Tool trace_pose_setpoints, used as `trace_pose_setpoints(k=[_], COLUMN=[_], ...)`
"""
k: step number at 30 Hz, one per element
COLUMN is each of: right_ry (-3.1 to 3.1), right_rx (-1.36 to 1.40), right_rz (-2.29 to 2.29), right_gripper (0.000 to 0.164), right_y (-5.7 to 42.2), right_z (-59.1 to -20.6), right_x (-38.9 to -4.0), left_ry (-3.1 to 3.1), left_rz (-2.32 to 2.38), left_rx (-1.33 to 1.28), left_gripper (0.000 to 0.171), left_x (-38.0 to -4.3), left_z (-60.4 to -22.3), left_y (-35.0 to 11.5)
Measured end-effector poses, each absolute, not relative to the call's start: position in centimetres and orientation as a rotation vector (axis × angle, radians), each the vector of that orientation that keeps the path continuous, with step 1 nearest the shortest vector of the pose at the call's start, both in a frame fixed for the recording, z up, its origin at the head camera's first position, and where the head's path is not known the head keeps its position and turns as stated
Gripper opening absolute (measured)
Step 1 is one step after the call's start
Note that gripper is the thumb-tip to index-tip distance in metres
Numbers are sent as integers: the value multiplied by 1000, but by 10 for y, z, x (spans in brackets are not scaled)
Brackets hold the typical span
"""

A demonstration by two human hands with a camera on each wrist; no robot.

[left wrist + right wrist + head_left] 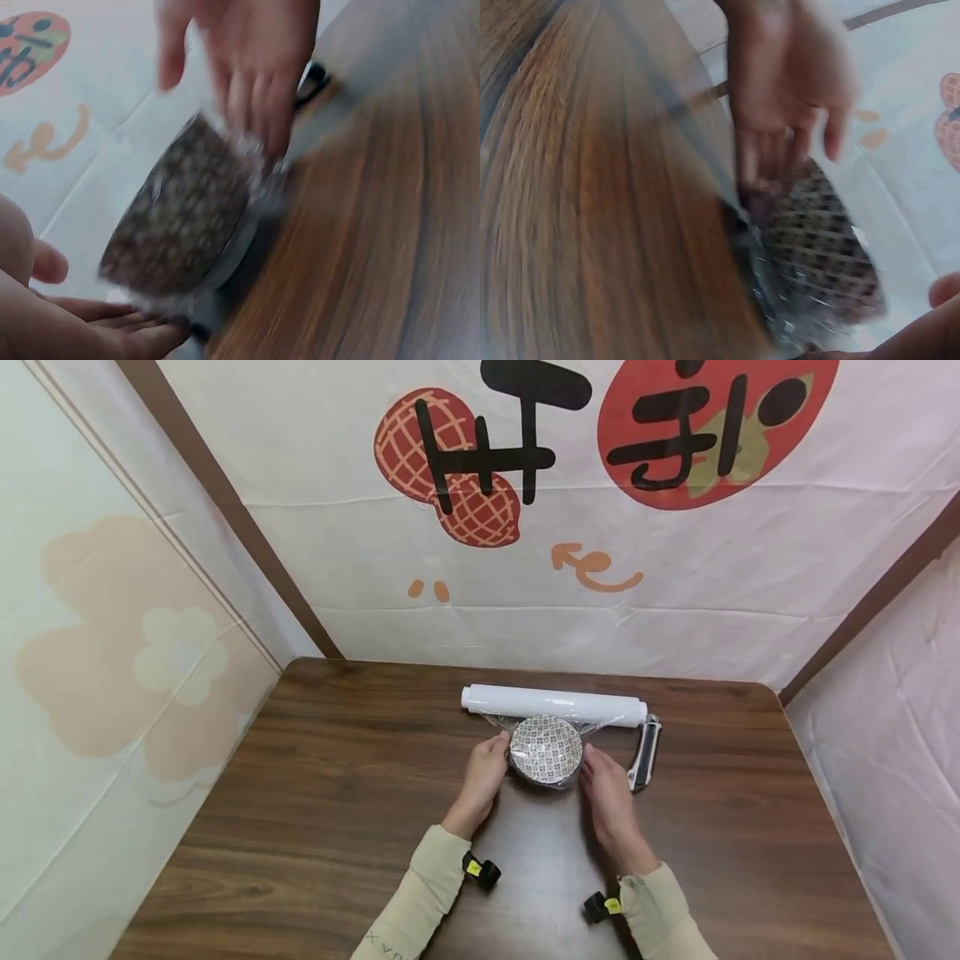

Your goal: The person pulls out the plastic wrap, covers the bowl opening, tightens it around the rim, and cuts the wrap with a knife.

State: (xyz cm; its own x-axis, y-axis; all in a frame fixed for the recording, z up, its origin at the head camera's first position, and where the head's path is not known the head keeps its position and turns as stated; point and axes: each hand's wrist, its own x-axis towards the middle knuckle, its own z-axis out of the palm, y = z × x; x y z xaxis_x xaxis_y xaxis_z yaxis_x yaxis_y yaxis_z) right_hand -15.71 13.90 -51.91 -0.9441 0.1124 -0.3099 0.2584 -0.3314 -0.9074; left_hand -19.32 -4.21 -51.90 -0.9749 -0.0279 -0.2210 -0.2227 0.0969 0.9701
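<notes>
Two pale sleeves (416,893) reach over one worktop (300,827), my left hand (482,775) and right hand (609,793) flanking one patterned bowl (546,749).
Fingers fairly straight, thumbs apart, I touch clear film (810,315) around it; one white roll (555,704) lies toward the worktop's far edge, one cutter knife (645,753) just beside my right hand.

Round bowl (546,748), pale with small dark motifs, which way up unclear, toward the tabletop (750,793)'s far side; clear film (595,726) around it, reaching the white roll (553,704) just beyond.
</notes>
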Motion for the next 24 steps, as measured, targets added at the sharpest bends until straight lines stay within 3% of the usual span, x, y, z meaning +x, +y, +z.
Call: trace_pose_setpoints(k=[11, 19, 24], right_ry=[1710, 1645, 1714], right_rx=[523, 508, 645], right_rz=[-2551, -2509, -2446], right_gripper=[50, 49, 55], right_y=[120, 131, 136], right_z=[-543, -541, -537], right_x=[-177, -180, -179], left_ry=[2424, 2186, 1968], left_rz=[2039, 2232, 2323], left_rx=[-400, -507, -603], left_gripper=[36, 28, 29], left_x=[-187, -192, -191], left_z=[-528, -529, -532], left_y=[-16, -19, -22])
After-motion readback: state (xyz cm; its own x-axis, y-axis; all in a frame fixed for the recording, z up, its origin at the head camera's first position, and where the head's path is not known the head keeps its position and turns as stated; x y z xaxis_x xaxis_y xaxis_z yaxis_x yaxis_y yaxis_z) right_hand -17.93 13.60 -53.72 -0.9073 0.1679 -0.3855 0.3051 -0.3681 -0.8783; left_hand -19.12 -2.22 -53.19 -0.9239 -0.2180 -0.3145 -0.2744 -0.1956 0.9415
